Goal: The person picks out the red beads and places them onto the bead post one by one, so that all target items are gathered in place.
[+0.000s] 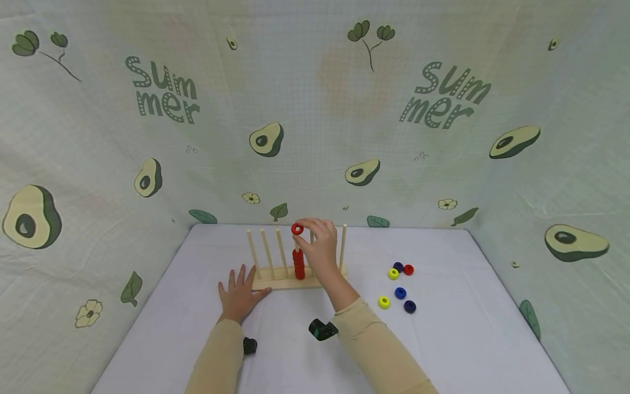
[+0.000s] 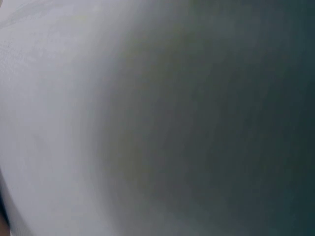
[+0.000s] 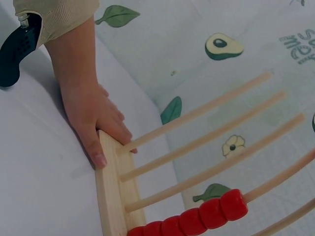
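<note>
A wooden peg stand (image 1: 283, 284) with several upright pegs stands toward the back of the table. Red rings (image 1: 298, 265) are stacked on one of its middle pegs. Between thumb and fingertips my right hand (image 1: 321, 246) pinches another red ring (image 1: 297, 229), at the top of that peg. My left hand (image 1: 238, 298) grips the left end of the base, thumb along the front and fingers spread behind. The right wrist view shows this left hand (image 3: 88, 113) and the red stack (image 3: 197, 219). Blur and a dark shape fill the left wrist view.
Loose rings lie right of the stand: a yellow ring (image 1: 384, 302), a blue ring (image 1: 401, 293), a red ring (image 1: 408, 270) and several others. Black devices (image 1: 322, 330) are strapped at both wrists. A cloth printed with avocados (image 1: 266, 139) hangs behind and beside the table.
</note>
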The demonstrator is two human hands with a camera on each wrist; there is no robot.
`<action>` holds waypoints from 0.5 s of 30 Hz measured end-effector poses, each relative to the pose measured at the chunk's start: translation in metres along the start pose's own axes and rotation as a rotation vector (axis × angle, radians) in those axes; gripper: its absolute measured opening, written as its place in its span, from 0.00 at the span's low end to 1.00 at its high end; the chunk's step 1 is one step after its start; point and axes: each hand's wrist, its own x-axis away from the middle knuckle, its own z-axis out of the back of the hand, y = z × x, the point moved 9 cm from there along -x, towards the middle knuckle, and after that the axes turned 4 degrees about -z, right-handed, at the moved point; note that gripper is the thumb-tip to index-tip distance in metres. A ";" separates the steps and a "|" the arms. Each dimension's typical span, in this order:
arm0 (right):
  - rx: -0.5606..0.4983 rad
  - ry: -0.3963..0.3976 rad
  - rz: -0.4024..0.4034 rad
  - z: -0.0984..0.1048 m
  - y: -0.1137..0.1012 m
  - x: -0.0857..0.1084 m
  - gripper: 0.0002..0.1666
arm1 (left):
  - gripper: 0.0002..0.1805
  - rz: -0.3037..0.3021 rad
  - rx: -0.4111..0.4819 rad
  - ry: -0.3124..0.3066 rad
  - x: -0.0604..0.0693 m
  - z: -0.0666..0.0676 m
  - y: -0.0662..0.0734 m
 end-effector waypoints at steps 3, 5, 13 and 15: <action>0.006 -0.002 0.006 0.000 0.000 0.000 0.19 | 0.55 -0.001 -0.004 0.000 -0.001 -0.001 -0.001; 0.010 -0.001 0.014 0.000 -0.001 0.001 0.20 | 0.56 -0.005 -0.006 0.005 -0.001 -0.002 -0.001; 0.032 -0.011 0.024 -0.001 -0.004 0.000 0.20 | 0.57 -0.026 0.004 0.025 -0.001 0.000 0.000; 0.040 -0.015 0.019 -0.001 -0.004 0.000 0.20 | 0.57 -0.025 0.000 0.022 -0.001 0.000 0.000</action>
